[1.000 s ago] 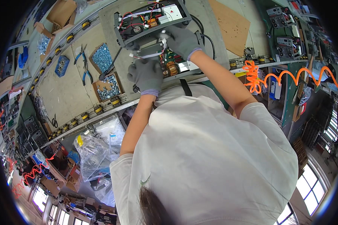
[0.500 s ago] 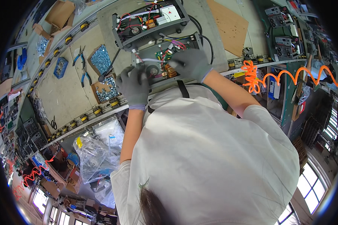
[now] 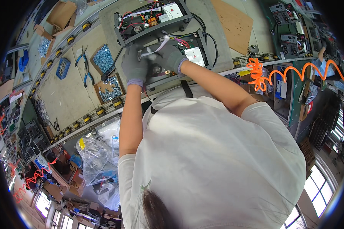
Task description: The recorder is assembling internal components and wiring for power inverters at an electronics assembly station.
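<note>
Two open grey metal cases with wiring and boards stand on the bench, the far case [image 3: 156,28] behind the near case [image 3: 200,42]. Both my hands wear grey gloves. My left hand [image 3: 135,66] is over the near case's left end, its fingers bent and smeared by motion. Over the middle of that case, my right hand [image 3: 171,57] closes its fingers about a white flat cable [image 3: 161,45], which rises in a loop between my hands. A white block [image 3: 195,56] shows to the right of my right hand. My hands hide most of the near case's board.
Left of the cases are two boxes of screws [image 3: 103,60], pliers [image 3: 81,59] and a small blue tray [image 3: 63,68]. Rollers [image 3: 100,111] line the bench edge. An orange coiled hose [image 3: 294,76] hangs right. A brown board [image 3: 233,26] lies behind; another person's hand [image 3: 322,52] shows far right.
My right hand has moved left, uncovering the white block. My left hand has gone slightly up and left. The white flat cable, low across the board before, is now raised between my hands.
</note>
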A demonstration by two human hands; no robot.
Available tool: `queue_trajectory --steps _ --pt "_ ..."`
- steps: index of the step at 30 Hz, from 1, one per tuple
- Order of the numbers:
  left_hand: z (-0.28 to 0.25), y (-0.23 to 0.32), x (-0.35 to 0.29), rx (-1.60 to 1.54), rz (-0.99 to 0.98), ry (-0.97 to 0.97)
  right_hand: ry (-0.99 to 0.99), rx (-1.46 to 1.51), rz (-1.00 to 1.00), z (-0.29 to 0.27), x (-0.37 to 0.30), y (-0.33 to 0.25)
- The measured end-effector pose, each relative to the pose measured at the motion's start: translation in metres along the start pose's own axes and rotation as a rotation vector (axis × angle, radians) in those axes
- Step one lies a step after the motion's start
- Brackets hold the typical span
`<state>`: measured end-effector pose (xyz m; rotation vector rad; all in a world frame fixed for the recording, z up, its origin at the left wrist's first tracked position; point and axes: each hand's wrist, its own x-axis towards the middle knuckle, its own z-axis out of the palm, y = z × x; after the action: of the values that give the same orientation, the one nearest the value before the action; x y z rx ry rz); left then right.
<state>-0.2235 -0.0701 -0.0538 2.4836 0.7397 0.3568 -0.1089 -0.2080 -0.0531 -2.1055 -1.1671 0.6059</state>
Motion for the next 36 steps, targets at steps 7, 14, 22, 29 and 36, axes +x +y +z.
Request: queue_trajectory --steps 7,14,22,29,36 --pt "-0.001 -0.013 -0.029 -1.023 -0.282 0.084 -0.139 0.102 -0.03 -0.024 -0.007 0.004" --pt "-0.004 -0.014 -0.035 -1.162 -0.454 0.107 -0.337 -0.307 0.101 0.0 0.02 -0.021" --pt "0.006 -0.021 -0.037 -1.167 -0.575 0.191 -0.409 -0.455 0.043 0.024 0.036 -0.009" --pt "0.009 -0.024 -0.038 -1.25 -0.641 0.189 -0.489 -0.461 -0.001 0.012 0.037 -0.017" --pt "0.007 -0.024 -0.037 -1.192 -0.603 0.159 -0.426 -0.445 -0.069 0.014 0.034 -0.013"
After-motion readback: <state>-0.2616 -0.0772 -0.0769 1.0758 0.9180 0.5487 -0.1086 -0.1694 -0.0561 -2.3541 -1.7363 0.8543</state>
